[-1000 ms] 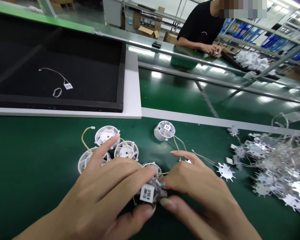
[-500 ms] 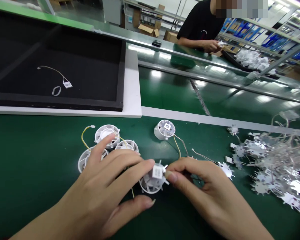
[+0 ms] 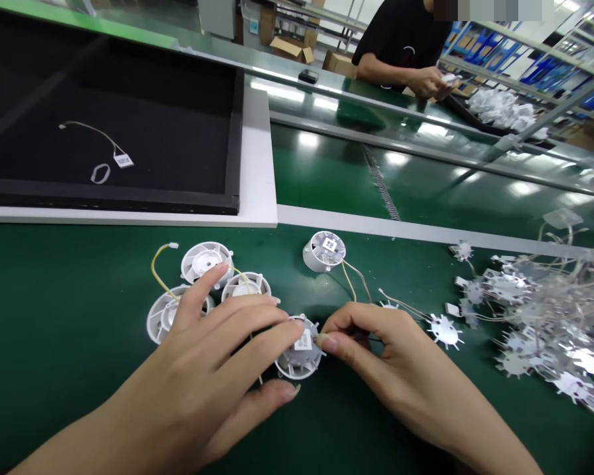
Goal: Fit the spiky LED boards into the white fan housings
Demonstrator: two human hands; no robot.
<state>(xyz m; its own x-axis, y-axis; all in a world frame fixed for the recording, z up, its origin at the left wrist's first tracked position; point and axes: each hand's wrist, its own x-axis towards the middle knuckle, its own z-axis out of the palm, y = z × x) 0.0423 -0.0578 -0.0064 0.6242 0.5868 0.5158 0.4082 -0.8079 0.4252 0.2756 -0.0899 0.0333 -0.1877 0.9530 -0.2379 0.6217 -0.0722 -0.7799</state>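
My right hand [image 3: 383, 353] pinches the edge of a star-shaped metallic plate [image 3: 301, 363] with a white printed label on top. This plate lies over the mouth of a white round fan housing [image 3: 280, 371]. My left hand [image 3: 208, 359] is spread, its index fingertip on the plate and its thumb beside the housing's lower side. Under and beyond the left fingers stand more fans: one at the back [image 3: 191, 262], one at the left [image 3: 152, 322] and one in the middle [image 3: 235, 282], with yellow wires. Farther back stands another fan [image 3: 317, 258] topped by a labelled plate.
At right lies a tangled pile of star-shaped plates with wires [image 3: 534, 297]; a single star-shaped plate [image 3: 444, 331] is nearer. A black tray [image 3: 178, 198] at left holds a wired label piece [image 3: 123, 160] and a clear ring [image 3: 99, 174]. Across the bench, a co-worker [image 3: 400, 46] handles a white item.
The star-shaped plate, tilted and raised over the housing before, now lies flatter on it. My right hand has shifted slightly left. The whole view has moved a little.
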